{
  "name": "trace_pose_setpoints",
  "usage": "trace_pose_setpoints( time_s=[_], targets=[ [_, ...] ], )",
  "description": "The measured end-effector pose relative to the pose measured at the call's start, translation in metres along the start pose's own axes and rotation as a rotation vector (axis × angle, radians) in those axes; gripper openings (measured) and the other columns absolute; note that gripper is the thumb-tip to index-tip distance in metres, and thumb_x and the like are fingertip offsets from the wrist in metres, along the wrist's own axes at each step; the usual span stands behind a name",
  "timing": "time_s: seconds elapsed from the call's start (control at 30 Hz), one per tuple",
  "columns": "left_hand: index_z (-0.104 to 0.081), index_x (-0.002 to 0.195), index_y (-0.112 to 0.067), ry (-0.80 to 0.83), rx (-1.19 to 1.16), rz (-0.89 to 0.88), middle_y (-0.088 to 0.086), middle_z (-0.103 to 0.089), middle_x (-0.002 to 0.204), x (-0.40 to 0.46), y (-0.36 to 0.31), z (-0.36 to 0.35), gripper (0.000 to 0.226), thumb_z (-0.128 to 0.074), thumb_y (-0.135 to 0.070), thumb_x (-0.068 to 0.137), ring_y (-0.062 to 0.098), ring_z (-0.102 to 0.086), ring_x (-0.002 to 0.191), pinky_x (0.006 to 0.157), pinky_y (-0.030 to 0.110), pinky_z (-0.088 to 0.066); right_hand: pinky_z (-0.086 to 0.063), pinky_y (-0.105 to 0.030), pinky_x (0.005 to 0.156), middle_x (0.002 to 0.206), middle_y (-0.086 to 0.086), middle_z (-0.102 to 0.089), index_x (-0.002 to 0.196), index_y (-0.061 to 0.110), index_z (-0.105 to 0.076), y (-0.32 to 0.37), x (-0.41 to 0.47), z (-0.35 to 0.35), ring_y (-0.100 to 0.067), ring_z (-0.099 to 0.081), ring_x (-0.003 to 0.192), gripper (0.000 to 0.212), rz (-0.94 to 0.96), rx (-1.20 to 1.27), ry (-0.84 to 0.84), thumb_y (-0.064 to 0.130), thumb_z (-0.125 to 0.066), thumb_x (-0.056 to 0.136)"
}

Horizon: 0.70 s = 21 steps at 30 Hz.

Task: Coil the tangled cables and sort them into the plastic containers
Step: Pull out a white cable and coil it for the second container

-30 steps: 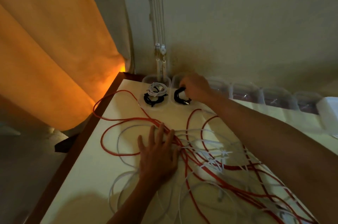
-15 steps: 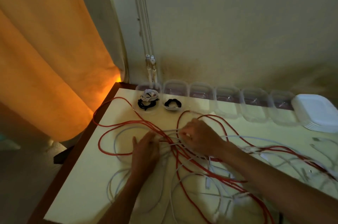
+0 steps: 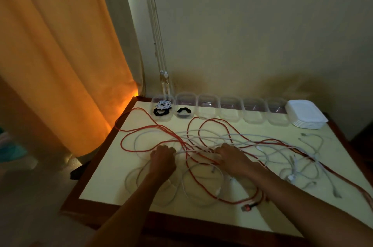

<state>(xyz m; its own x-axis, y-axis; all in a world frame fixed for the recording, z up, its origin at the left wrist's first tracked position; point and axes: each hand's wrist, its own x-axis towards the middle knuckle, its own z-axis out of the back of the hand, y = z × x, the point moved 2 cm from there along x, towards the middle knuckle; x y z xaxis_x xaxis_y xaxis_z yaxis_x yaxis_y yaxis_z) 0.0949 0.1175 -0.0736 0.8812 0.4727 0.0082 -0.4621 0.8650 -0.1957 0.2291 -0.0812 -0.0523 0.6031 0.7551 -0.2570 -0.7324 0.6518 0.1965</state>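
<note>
Orange curtain (image 3: pixel 60 55) at left, table (image 3: pixel 105 176) w/ cable tangle centre, containers along back: early in the sort.
L to R: 1st container (image 3: pixel 162 110) has a white coil + black coil, 2nd container (image 3: pixel 184 110) one black coil; next four containers (image 3: pixel 242 111) look empty, lid stack (image 3: pixel 306 114) at far right. Left hand (image 3: pixel 162 159) fingers curled into the tangle, pinching a white cable (image 3: pixel 141 135) I think; right hand (image 3: pixel 235 159) curled over strands, exact grip can't tell. Long red cable (image 3: pixel 201 125) + several white ones not yet coiled, so most work remains.

Cable tangle (image 3: pixel 212 146) btwn hands & containers (image 3: pixel 230 108)
</note>
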Motion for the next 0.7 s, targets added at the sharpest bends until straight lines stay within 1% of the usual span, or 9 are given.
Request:
trace_pose_setpoints(
  time_s=[0.07,0.13,0.23,0.3,0.37,0.5,0.57,0.63,0.7],
  targets=[
    [-0.069,0.101,-0.017,-0.146,-0.051,-0.053,0.006,-0.067,0.096,-0.012,-0.013,0.011,0.022,-0.049,-0.016,0.093,0.026,-0.058,0.097,0.082,0.037,-0.048,-0.045,-0.038,0.094,0.131,-0.013,-0.05,0.134,0.016,-0.052,0.001,-0.015,0.001,-0.031,-0.051,0.119,0.039,-0.016,0.083,-0.092,0.031,-0.049,0.098],
    [-0.072,0.101,-0.013,-0.259,-0.278,-0.169,0.008,-0.07,0.092,-0.023,-0.027,0.026,0.019,-0.054,-0.012,0.094,0.024,-0.062,0.087,0.077,0.035,-0.051,-0.046,-0.04,0.095,0.135,-0.013,-0.047,0.14,0.017,-0.048,0.006,-0.029,0.005,-0.03,-0.05,0.121,0.046,0.024,0.186,-0.284,0.028,-0.053,0.096],
    [-0.072,0.105,-0.012,-0.3,-0.537,-0.354,0.001,-0.073,0.096,-0.038,-0.057,0.056,0.02,-0.055,-0.013,0.096,0.015,-0.064,0.083,0.076,0.029,-0.053,-0.047,-0.039,0.092,0.136,-0.009,-0.047,0.143,0.02,-0.047,0.017,-0.044,0.016,-0.026,-0.05,0.118,0.053,0.071,0.249,-0.422,0.03,-0.06,0.092],
    [-0.071,0.109,-0.014,-0.307,-0.633,-0.374,-0.004,-0.072,0.098,-0.043,-0.074,0.078,0.02,-0.055,-0.014,0.097,0.007,-0.063,0.083,0.075,0.021,-0.05,-0.048,-0.038,0.083,0.117,-0.004,-0.06,0.125,0.021,-0.06,0.021,-0.05,0.031,-0.023,-0.056,0.105,0.032,0.129,0.275,-0.449,0.031,-0.059,0.094],
    [-0.069,0.113,-0.017,-0.302,-0.669,-0.385,-0.006,-0.072,0.096,-0.045,-0.085,0.093,0.021,-0.055,-0.019,0.097,0.004,-0.062,0.079,0.072,0.019,-0.05,-0.048,-0.037,0.069,0.083,0.002,-0.065,0.093,0.021,-0.066,0.02,-0.06,0.051,-0.018,-0.06,0.078,0.013,0.158,0.375,-0.511,0.027,-0.056,0.097],
    [-0.069,0.108,-0.021,-0.172,-0.593,-0.348,-0.009,-0.064,0.081,-0.043,-0.086,0.107,0.021,-0.058,-0.034,0.095,0.003,-0.057,0.067,0.063,0.024,-0.046,-0.044,-0.03,0.062,0.059,0.004,-0.063,0.073,0.011,-0.063,-0.006,-0.09,0.092,-0.006,-0.055,0.054,0.027,-0.041,0.585,-0.806,0.019,-0.056,0.097],
    [-0.071,0.097,-0.02,-0.115,-0.535,-0.337,-0.009,-0.065,0.08,-0.043,-0.082,0.105,0.02,-0.057,-0.034,0.096,0.004,-0.057,0.07,0.065,0.026,-0.045,-0.043,-0.03,0.06,0.057,0.005,-0.062,0.075,0.008,-0.065,-0.018,-0.106,0.105,-0.005,-0.052,0.05,0.027,-0.145,0.711,-0.934,0.017,-0.054,0.098],
    [-0.071,0.092,-0.018,-0.102,-0.563,-0.282,-0.005,-0.066,0.079,-0.045,-0.073,0.1,0.022,-0.053,-0.028,0.098,0.007,-0.059,0.072,0.067,0.029,-0.047,-0.044,-0.028,0.056,0.06,-0.001,-0.064,0.09,0.009,-0.068,-0.03,-0.123,0.113,-0.008,-0.051,0.047,0.02,-0.25,0.923,-1.028,0.017,-0.052,0.1],
    [-0.071,0.091,-0.017,-0.098,-0.702,-0.207,-0.003,-0.067,0.081,-0.051,-0.066,0.096,0.025,-0.05,-0.025,0.1,0.006,-0.059,0.07,0.063,0.026,-0.046,-0.046,-0.028,0.055,0.064,-0.006,-0.068,0.105,0.012,-0.068,-0.04,-0.14,0.114,-0.008,-0.053,0.046,0.017,-0.263,0.953,-0.903,0.017,-0.053,0.1]
  ],
)
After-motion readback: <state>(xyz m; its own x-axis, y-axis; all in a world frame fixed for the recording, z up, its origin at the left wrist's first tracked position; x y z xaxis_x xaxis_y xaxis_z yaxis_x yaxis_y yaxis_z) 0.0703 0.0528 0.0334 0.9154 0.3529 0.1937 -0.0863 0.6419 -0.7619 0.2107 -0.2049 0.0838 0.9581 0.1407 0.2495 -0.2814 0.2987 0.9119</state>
